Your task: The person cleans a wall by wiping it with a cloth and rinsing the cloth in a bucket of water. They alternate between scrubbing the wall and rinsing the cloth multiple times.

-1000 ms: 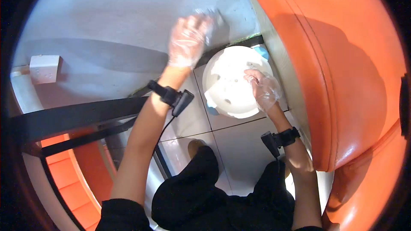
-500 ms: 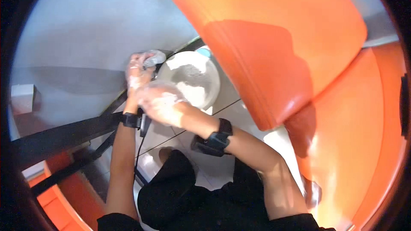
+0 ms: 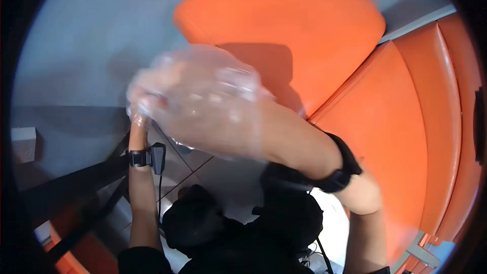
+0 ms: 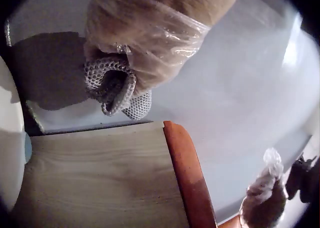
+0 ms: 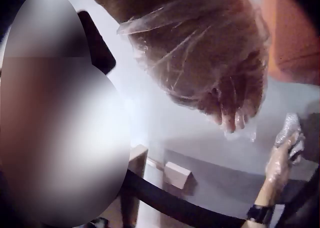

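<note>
My left hand, in a clear plastic glove, grips a folded grey mesh cloth close to the grey wall in the left wrist view. The right wrist view shows the same cloth at that hand's fingers. In the head view my gloved right hand is large and blurred, raised near the camera and covering most of my left hand. Its fingers are loosely bent with nothing seen in them. A white basin's rim shows at the left edge of the left wrist view.
An orange padded seat rises at the top centre, with another orange seat to the right. A black bar crosses the lower left. A white box is on the grey wall. Tiled floor lies below.
The view has swung right. My right hand has left the white basin, crossed leftward and come up nearer the camera. My left hand still holds the cloth; the basin is now hidden in the head view.
</note>
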`<move>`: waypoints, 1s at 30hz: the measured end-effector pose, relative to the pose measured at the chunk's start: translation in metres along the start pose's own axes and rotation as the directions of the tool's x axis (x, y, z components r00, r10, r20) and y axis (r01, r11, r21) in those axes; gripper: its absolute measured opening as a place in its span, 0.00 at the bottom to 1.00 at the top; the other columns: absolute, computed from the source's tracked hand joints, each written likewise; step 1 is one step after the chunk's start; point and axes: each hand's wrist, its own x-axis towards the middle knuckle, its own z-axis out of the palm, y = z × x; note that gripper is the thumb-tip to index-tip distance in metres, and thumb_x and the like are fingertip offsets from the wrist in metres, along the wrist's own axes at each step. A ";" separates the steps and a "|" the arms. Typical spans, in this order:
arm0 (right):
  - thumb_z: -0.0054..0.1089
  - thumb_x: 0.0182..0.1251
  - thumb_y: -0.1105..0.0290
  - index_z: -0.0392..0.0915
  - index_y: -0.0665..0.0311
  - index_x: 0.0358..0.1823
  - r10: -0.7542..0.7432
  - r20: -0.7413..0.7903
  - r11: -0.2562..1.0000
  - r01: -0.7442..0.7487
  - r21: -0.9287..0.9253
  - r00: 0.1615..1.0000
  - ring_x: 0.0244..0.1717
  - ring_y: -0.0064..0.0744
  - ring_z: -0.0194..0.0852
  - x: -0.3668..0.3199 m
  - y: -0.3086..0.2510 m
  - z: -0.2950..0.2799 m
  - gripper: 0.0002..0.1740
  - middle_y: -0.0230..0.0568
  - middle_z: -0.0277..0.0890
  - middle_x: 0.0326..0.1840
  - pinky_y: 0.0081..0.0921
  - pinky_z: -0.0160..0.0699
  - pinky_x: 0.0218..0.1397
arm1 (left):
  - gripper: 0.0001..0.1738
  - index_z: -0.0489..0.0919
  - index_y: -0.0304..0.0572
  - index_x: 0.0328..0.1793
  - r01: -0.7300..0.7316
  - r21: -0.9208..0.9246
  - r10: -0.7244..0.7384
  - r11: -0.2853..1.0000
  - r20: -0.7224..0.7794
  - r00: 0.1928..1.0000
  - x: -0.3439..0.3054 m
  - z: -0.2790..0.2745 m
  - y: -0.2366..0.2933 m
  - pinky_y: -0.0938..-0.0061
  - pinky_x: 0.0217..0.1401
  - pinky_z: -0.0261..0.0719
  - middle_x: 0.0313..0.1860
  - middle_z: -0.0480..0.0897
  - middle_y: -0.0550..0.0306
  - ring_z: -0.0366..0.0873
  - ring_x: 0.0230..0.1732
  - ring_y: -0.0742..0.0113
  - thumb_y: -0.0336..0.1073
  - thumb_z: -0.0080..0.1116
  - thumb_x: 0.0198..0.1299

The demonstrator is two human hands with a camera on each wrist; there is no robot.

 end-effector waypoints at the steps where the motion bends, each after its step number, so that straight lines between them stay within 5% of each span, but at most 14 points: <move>1: 0.48 0.71 0.67 0.80 0.66 0.45 -0.136 0.115 0.947 0.164 -0.276 0.984 0.41 0.33 0.78 0.020 -0.025 -0.005 0.13 0.41 0.81 0.38 0.27 0.77 0.45 | 0.23 0.71 0.41 0.64 -0.188 -0.660 0.188 0.727 -0.073 0.980 0.000 -0.005 0.010 0.72 0.53 0.76 0.55 0.77 0.55 0.75 0.52 0.69 0.41 0.54 0.65; 2: 0.48 0.72 0.68 0.80 0.65 0.46 -0.230 0.263 0.796 0.337 -0.503 0.937 0.40 0.31 0.78 0.031 -0.040 -0.007 0.12 0.39 0.81 0.39 0.26 0.78 0.45 | 0.20 0.77 0.41 0.57 -0.274 -0.960 0.273 0.059 -0.249 0.929 0.004 -0.008 0.016 0.77 0.42 0.79 0.44 0.82 0.59 0.78 0.40 0.72 0.32 0.65 0.58; 3: 0.51 0.70 0.69 0.80 0.65 0.47 -0.165 0.233 0.836 0.262 -0.483 0.958 0.40 0.32 0.80 0.021 -0.047 -0.016 0.11 0.41 0.82 0.41 0.27 0.79 0.45 | 0.24 0.76 0.40 0.59 -0.409 -0.849 0.288 0.334 -0.321 0.902 0.016 -0.008 0.012 0.76 0.45 0.79 0.45 0.82 0.57 0.79 0.41 0.71 0.30 0.68 0.54; 4: 0.53 0.69 0.70 0.80 0.65 0.47 -0.096 0.210 0.870 0.184 -0.458 0.973 0.41 0.32 0.81 0.004 -0.057 -0.033 0.11 0.43 0.83 0.42 0.28 0.79 0.45 | 0.24 0.76 0.40 0.59 -0.409 -0.852 0.279 0.327 -0.327 0.903 0.012 -0.014 0.019 0.76 0.45 0.79 0.45 0.82 0.57 0.79 0.41 0.71 0.30 0.68 0.54; 5: 0.55 0.68 0.72 0.80 0.69 0.46 0.036 0.146 0.985 -0.011 -0.171 0.989 0.42 0.37 0.82 -0.009 -0.060 -0.040 0.11 0.48 0.82 0.45 0.31 0.79 0.46 | 0.25 0.76 0.40 0.59 -0.346 -0.883 0.240 0.316 -0.279 0.930 0.002 -0.021 0.024 0.76 0.46 0.79 0.45 0.82 0.56 0.80 0.41 0.71 0.31 0.68 0.55; 7: 0.58 0.65 0.74 0.78 0.75 0.46 0.162 0.003 0.960 -0.158 0.231 0.987 0.47 0.38 0.81 -0.034 -0.058 -0.054 0.12 0.52 0.81 0.49 0.34 0.79 0.47 | 0.26 0.75 0.40 0.60 -0.245 -0.924 0.181 0.295 -0.198 0.963 -0.008 -0.027 0.031 0.75 0.46 0.79 0.45 0.82 0.56 0.80 0.42 0.71 0.31 0.68 0.55; 9: 0.60 0.63 0.74 0.77 0.79 0.45 0.198 0.030 0.942 -0.199 0.270 0.980 0.45 0.38 0.80 -0.039 -0.053 -0.071 0.13 0.53 0.80 0.47 0.35 0.79 0.47 | 0.26 0.75 0.40 0.60 -0.191 -0.937 0.096 0.294 -0.170 0.981 -0.021 -0.034 0.044 0.75 0.46 0.79 0.46 0.81 0.56 0.80 0.42 0.70 0.32 0.68 0.54; 11: 0.47 0.69 0.83 0.77 0.70 0.53 0.087 0.053 0.817 -0.102 0.568 0.995 0.53 0.32 0.79 -0.046 -0.035 -0.076 0.14 0.47 0.80 0.49 0.27 0.77 0.57 | 0.27 0.75 0.39 0.60 -0.225 -0.926 0.111 0.304 -0.200 0.973 -0.023 -0.042 0.044 0.75 0.45 0.79 0.48 0.81 0.55 0.80 0.43 0.69 0.32 0.69 0.53; 16: 0.50 0.71 0.80 0.74 0.72 0.57 0.068 0.366 0.719 -0.300 0.627 0.928 0.58 0.33 0.75 -0.039 -0.021 -0.087 0.15 0.47 0.77 0.53 0.28 0.73 0.62 | 0.29 0.75 0.39 0.61 -0.135 -0.913 0.023 0.384 -0.137 0.990 -0.033 -0.052 0.053 0.73 0.45 0.80 0.48 0.81 0.56 0.79 0.44 0.68 0.32 0.71 0.51; 19: 0.50 0.70 0.81 0.74 0.72 0.56 0.125 0.314 0.683 -0.311 0.661 0.941 0.56 0.33 0.77 -0.038 -0.022 -0.082 0.14 0.47 0.79 0.50 0.27 0.73 0.61 | 0.27 0.76 0.40 0.60 -0.083 -0.836 0.047 0.542 -0.069 0.997 -0.041 -0.067 0.069 0.78 0.44 0.77 0.47 0.80 0.61 0.77 0.45 0.74 0.38 0.69 0.55; 20: 0.50 0.70 0.81 0.74 0.72 0.56 0.127 0.329 0.662 -0.327 0.674 0.936 0.56 0.33 0.77 -0.035 -0.026 -0.079 0.14 0.47 0.79 0.50 0.27 0.73 0.61 | 0.31 0.76 0.39 0.60 -0.116 -0.855 0.042 0.506 -0.110 0.993 -0.038 -0.065 0.072 0.79 0.34 0.76 0.41 0.81 0.60 0.78 0.34 0.74 0.40 0.71 0.50; 25: 0.48 0.69 0.86 0.74 0.73 0.54 0.146 0.137 0.778 -0.199 0.595 0.980 0.50 0.34 0.81 -0.015 -0.031 -0.054 0.14 0.50 0.81 0.46 0.27 0.78 0.58 | 0.31 0.75 0.35 0.61 -0.026 -0.884 0.042 0.467 -0.007 0.999 -0.040 -0.069 0.071 0.77 0.46 0.77 0.46 0.83 0.55 0.79 0.41 0.71 0.38 0.72 0.51; 28: 0.47 0.70 0.86 0.73 0.75 0.55 0.153 0.178 0.575 -0.234 0.784 0.972 0.56 0.35 0.78 -0.009 -0.031 -0.043 0.14 0.52 0.76 0.55 0.29 0.75 0.62 | 0.32 0.74 0.34 0.61 -0.017 -0.913 -0.001 0.407 -0.020 1.000 -0.051 -0.068 0.072 0.76 0.46 0.78 0.47 0.82 0.53 0.80 0.41 0.69 0.39 0.72 0.51; 30: 0.46 0.72 0.84 0.72 0.75 0.56 0.141 0.200 0.671 -0.242 0.701 0.970 0.59 0.36 0.76 0.001 -0.041 -0.042 0.14 0.52 0.73 0.60 0.30 0.73 0.65 | 0.30 0.76 0.35 0.60 0.011 -0.921 0.009 0.390 0.016 1.000 -0.050 -0.071 0.070 0.77 0.47 0.77 0.46 0.83 0.55 0.79 0.41 0.71 0.38 0.70 0.52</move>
